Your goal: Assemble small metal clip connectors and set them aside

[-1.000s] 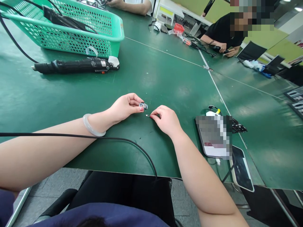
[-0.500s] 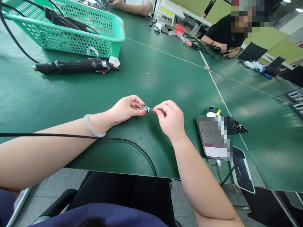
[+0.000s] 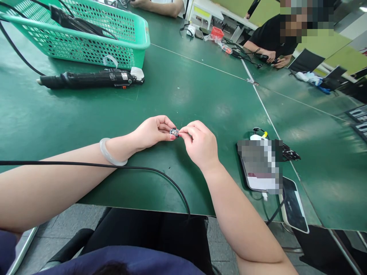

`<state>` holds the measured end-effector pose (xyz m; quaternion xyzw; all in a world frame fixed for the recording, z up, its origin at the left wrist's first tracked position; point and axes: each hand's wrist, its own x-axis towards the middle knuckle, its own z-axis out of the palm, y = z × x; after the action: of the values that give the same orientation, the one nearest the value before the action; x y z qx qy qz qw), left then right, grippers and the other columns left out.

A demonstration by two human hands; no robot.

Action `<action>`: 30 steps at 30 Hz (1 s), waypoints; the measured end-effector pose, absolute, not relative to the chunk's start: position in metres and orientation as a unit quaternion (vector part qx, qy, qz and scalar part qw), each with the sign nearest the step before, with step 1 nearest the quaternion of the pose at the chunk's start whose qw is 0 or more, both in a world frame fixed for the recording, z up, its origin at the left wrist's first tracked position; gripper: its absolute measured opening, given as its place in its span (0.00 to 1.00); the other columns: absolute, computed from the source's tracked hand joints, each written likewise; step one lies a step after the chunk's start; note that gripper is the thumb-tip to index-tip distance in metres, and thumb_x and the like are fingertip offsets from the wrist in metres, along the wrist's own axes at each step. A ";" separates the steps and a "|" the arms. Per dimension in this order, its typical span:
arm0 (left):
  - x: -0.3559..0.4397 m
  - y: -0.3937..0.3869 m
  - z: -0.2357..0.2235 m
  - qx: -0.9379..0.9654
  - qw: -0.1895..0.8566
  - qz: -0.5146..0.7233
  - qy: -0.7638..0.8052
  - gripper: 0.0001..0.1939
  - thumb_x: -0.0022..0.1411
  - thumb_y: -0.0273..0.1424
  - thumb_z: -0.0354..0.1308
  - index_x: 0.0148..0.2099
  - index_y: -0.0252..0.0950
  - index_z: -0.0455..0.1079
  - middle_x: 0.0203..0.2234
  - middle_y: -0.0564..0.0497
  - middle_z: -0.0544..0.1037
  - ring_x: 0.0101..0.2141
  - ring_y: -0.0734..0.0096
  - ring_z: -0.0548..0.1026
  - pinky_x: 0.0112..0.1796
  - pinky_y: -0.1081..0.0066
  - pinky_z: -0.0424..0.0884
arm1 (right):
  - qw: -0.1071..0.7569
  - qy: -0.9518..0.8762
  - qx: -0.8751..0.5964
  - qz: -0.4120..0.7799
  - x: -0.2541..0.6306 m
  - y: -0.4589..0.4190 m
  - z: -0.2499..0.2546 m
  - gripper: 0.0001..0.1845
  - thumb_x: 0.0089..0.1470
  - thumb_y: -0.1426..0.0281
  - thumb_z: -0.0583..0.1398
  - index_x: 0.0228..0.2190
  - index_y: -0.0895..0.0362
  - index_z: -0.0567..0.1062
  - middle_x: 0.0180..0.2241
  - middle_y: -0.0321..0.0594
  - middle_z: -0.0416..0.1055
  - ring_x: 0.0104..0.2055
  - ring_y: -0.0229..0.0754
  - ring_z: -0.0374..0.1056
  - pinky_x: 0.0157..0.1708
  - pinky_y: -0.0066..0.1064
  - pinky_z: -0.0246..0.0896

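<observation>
Between the thumb and fingers of my left hand [image 3: 156,129] is a small circuit board [image 3: 173,132] with tiny parts on it. My right hand [image 3: 200,143] is pinched against the board's right end. Whatever thin piece its fingertips grip is mostly hidden now. Both hands are just above the green table [image 3: 200,99], in front of my body. A pale bangle [image 3: 108,152] circles my left wrist. A black cable [image 3: 143,168] runs across my left forearm and hangs past the table's front edge.
At the back left stands a green plastic basket [image 3: 94,47] holding cables and a black tool. A black electric screwdriver [image 3: 88,79] lies in front of it. Two phones, a propped one [image 3: 258,168] and a flat one [image 3: 294,204], are at right. A co-worker [image 3: 272,42] sits across the table.
My right hand has moved left, up to the board. The thin wire-like piece seen between its fingertips and the board is now covered. My left hand has barely moved.
</observation>
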<state>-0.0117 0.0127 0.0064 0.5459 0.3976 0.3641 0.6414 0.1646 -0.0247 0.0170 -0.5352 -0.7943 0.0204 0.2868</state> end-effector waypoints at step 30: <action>-0.013 0.013 0.005 0.537 0.642 0.359 0.413 0.30 0.47 0.22 0.67 0.52 0.34 0.63 0.54 0.37 0.70 0.42 0.65 0.78 0.46 0.61 0.72 | 0.296 -0.741 -0.595 0.095 0.180 -0.004 0.001 0.08 0.51 0.67 0.61 0.35 0.53 0.79 0.37 0.37 0.72 0.29 0.36 0.65 0.31 0.31 0.60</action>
<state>-0.0128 0.0128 0.0051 0.5374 0.4125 0.3595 0.6417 0.1800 -0.0041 0.0007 -0.5953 -0.7411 0.0950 0.2956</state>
